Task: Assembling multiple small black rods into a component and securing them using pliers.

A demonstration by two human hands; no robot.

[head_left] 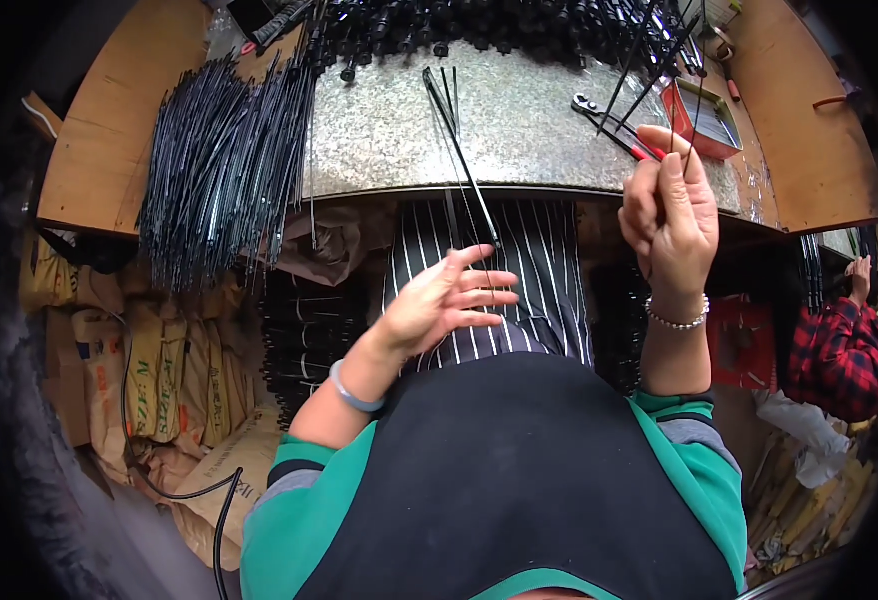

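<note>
My right hand (674, 215) is raised over the right part of the table, its fingertips pinched around thin black rods (700, 105) that stick upward. At the table's front edge my left hand (449, 300) has its fingers spread, with the palm turned inward. Just above its fingertips, a few long thin black rods (464, 160) lie on the metal tabletop (379, 130) and jut over the edge toward me. Whether the left fingers touch the rod ends is hard to tell. Beside my right hand lie pliers (591, 108) with red-and-black handles.
A thick bundle of black rods (224, 170) hangs over the front edge at left. Dark knobbed parts (479, 25) pile up along the back. A red tray (716, 145) stands at right. Paper sacks (159, 380) fill the lower left. A co-worker's checked sleeve (844, 355) shows far right.
</note>
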